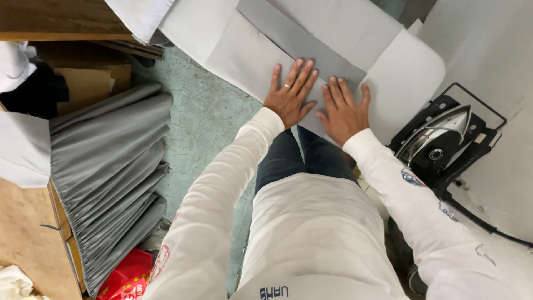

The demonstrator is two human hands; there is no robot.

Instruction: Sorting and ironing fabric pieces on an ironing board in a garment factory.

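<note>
Both hands lie flat, fingers spread, gripping nothing: the left hand [290,93] and right hand [344,110] press side by side on a grey fabric piece [261,61] spread over the white padded ironing board [402,78]. Right of the board, an iron [438,136] rests in its black wire holder [444,139]. Well left of the board, folded grey fabric pieces [108,172] hang stacked over a wooden edge.
</note>
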